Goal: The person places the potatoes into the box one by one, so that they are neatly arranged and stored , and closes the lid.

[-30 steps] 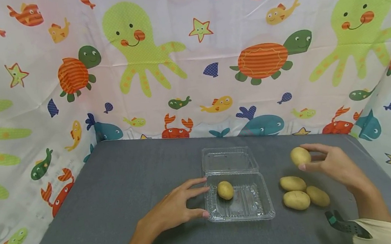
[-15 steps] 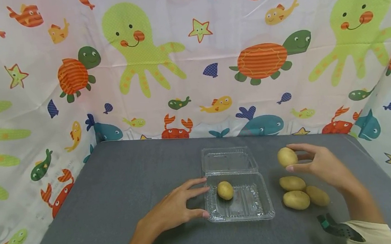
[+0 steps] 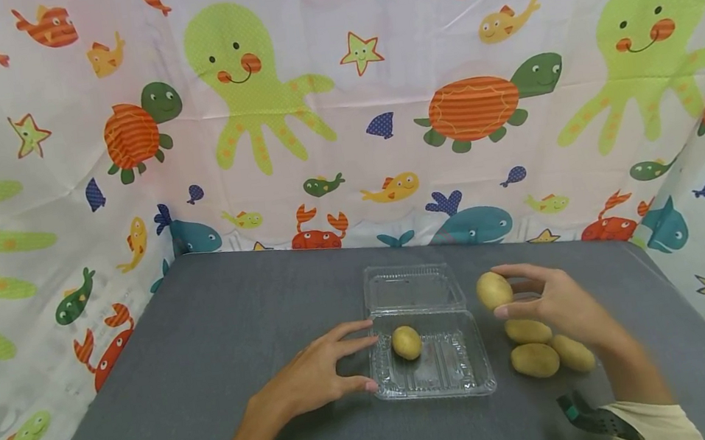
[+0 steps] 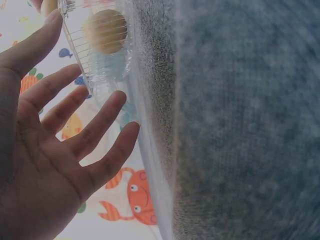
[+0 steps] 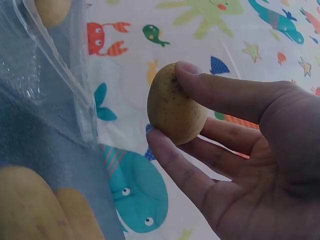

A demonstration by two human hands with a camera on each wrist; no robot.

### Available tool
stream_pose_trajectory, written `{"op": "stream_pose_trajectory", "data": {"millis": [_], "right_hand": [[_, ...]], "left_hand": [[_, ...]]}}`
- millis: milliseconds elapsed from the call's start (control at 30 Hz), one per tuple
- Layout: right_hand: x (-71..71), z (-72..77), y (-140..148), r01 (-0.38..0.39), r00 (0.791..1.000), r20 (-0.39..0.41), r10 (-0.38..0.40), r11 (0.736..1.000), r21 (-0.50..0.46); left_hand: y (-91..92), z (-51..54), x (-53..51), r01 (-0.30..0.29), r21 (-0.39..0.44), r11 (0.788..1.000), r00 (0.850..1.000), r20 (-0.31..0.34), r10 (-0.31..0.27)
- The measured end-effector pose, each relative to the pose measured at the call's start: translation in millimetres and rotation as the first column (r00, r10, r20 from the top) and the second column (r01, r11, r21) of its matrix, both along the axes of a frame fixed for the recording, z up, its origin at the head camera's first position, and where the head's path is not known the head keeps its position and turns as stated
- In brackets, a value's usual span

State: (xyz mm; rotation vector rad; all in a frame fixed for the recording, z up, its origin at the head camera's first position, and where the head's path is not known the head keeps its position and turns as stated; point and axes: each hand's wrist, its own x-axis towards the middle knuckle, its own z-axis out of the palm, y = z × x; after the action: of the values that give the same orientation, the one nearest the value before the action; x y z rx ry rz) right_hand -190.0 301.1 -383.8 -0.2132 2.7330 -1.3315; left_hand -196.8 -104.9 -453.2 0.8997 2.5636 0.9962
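Note:
An unlidded clear plastic container [image 3: 454, 362] stands on the table with its lid [image 3: 411, 289] folded back behind it. One potato [image 3: 406, 343] lies in its left part, seen through the plastic in the left wrist view [image 4: 107, 31]. My left hand [image 3: 319, 374] is at the container's left edge, fingers spread and holding nothing. My right hand [image 3: 560, 300] pinches a potato [image 3: 493, 290] between thumb and fingers, raised to the right of the container. In the right wrist view, thumb and fingertips of the right hand [image 5: 240, 145] press on the spotted potato [image 5: 175, 105].
Three potatoes [image 3: 535, 361] lie close together on the grey table [image 3: 237, 309], right of the container and below the right hand. A white curtain [image 3: 339, 118] printed with sea animals hangs behind the table and at both sides.
My right hand has moved left with its potato, from beyond the group of potatoes towards the container. The left hand has stayed at the container's left edge.

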Motion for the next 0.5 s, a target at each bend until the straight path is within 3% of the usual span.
{"op": "stream_pose_trajectory", "data": {"millis": [500], "right_hand": [[1.0,-9.3,-29.6,-0.057,0.997,0.051,0.062,0.995,-0.086]], "left_hand": [[-0.1,-1.3,0.3,0.003,0.011,1.000,1.000,-0.002,-0.003]]}}
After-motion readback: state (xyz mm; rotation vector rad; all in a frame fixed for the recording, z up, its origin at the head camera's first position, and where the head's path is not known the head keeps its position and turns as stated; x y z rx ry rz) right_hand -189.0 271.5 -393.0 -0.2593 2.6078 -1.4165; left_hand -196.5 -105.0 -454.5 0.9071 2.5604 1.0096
